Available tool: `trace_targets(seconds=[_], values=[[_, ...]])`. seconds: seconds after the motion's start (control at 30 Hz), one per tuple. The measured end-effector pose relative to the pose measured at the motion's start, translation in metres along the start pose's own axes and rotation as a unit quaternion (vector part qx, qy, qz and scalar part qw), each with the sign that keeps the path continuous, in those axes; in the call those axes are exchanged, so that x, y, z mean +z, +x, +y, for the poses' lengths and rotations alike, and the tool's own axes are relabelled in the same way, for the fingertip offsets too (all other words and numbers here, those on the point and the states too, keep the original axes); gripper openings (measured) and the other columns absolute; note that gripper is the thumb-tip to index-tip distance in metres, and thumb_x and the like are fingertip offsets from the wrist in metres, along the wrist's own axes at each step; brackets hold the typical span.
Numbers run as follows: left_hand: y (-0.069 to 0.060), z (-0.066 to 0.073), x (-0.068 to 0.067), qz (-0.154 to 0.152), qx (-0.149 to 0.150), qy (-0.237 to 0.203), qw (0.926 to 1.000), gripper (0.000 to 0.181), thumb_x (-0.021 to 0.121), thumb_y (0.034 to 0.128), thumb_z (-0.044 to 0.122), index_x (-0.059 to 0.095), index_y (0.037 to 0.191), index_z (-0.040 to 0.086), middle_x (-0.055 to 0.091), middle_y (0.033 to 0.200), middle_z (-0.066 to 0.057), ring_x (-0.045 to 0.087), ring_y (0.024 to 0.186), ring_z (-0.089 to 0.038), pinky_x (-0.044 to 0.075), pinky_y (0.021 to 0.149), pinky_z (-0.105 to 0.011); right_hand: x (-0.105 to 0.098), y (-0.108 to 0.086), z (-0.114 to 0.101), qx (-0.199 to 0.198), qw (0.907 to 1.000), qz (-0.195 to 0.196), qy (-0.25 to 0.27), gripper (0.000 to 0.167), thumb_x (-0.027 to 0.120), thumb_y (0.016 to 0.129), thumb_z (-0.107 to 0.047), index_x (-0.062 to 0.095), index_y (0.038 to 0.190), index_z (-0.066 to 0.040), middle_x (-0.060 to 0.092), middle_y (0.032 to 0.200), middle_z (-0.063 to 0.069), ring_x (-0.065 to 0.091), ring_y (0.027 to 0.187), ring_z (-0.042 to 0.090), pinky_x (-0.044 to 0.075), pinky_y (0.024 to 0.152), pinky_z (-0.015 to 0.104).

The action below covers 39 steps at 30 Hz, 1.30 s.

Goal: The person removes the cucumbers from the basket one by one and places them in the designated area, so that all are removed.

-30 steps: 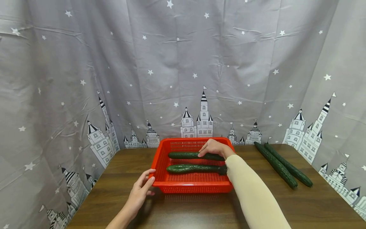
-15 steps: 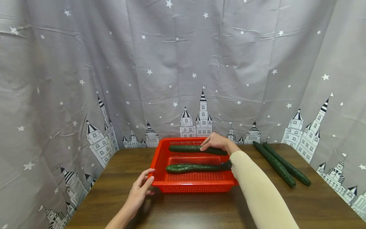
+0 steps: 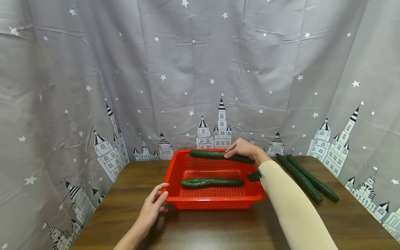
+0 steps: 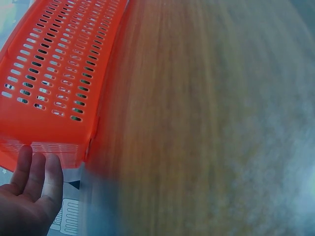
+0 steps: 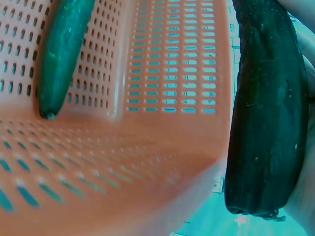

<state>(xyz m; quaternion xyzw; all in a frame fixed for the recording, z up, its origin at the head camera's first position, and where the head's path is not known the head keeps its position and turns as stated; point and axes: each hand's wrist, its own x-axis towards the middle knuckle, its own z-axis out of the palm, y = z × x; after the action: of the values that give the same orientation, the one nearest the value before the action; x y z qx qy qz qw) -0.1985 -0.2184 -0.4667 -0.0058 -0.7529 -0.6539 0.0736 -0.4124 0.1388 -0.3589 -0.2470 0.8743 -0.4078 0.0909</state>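
A red plastic basket (image 3: 215,205) with perforated walls stands on the table. My left hand (image 3: 151,208) grips its left front corner by the rim; in the left wrist view, several fingers (image 4: 37,179) lie against the outside below the rim. With the fingertips of my right hand (image 3: 245,149) I hold a dark green cucumber (image 3: 206,154) from above, near its middle. This cucumber is raised to the height of the basket's back rim, roughly level. Another cucumber (image 3: 209,182) lies lengthwise on the basket's floor, seen also at the left of the right wrist view.
Two more cucumbers (image 3: 301,180) lie side by side, slanting, on the right of the brown wooden table (image 3: 125,194). A grey curtain (image 3: 175,69) with stars and castles hangs behind the table. A black device (image 3: 254,176) sits at my right wrist.
My right hand has lifted the back cucumber from the basket floor up to the back rim and slightly right. The left hand has stayed at the basket's corner.
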Motion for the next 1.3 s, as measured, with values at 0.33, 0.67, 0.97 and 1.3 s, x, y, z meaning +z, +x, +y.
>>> trace_targets(seconds=[0.33,0.67,0.97,1.3], values=[[-0.001,-0.002,0.001,-0.002,-0.002,-0.001,1.0000,0.036,0.058,0.1031,0.021,0.054,0.138,0.015,0.057,0.121,-0.023,0.063,0.094,-0.018,0.059,0.076,-0.044,-0.020,-0.013,0.004,-0.004,0.9995,0.025,-0.019,0.030,0.086,0.079,-0.024,0.081,0.103,-0.008,0.076,0.109,0.007,0.065,0.103,0.013,0.051,0.083,0.021],[0.000,0.000,0.001,-0.005,0.006,0.000,1.0000,0.035,0.059,0.1025,0.024,0.055,0.136,0.017,0.059,0.119,-0.022,0.064,0.093,-0.017,0.059,0.075,-0.042,-0.042,-0.031,0.015,0.023,0.9986,0.046,-0.008,0.033,0.084,0.080,-0.026,0.079,0.107,-0.007,0.073,0.118,0.011,0.059,0.124,0.028,0.049,0.103,0.042],[0.001,0.000,0.001,-0.007,0.011,0.003,0.9999,0.035,0.059,0.1026,0.024,0.055,0.137,0.016,0.058,0.119,-0.023,0.063,0.094,-0.017,0.059,0.075,-0.044,-0.060,-0.050,0.029,0.051,0.9964,0.066,0.014,0.040,0.081,0.085,-0.027,0.075,0.117,-0.003,0.061,0.136,0.021,0.047,0.136,0.040,0.040,0.111,0.055],[0.000,-0.001,0.000,-0.007,0.008,0.002,0.9999,0.036,0.059,0.1025,0.025,0.055,0.137,0.017,0.058,0.120,-0.024,0.063,0.094,-0.017,0.059,0.075,-0.042,-0.069,-0.069,0.046,0.075,0.9911,0.109,0.018,0.046,0.078,0.087,-0.030,0.071,0.123,-0.001,0.063,0.133,0.021,0.051,0.132,0.039,0.051,0.102,0.046]])
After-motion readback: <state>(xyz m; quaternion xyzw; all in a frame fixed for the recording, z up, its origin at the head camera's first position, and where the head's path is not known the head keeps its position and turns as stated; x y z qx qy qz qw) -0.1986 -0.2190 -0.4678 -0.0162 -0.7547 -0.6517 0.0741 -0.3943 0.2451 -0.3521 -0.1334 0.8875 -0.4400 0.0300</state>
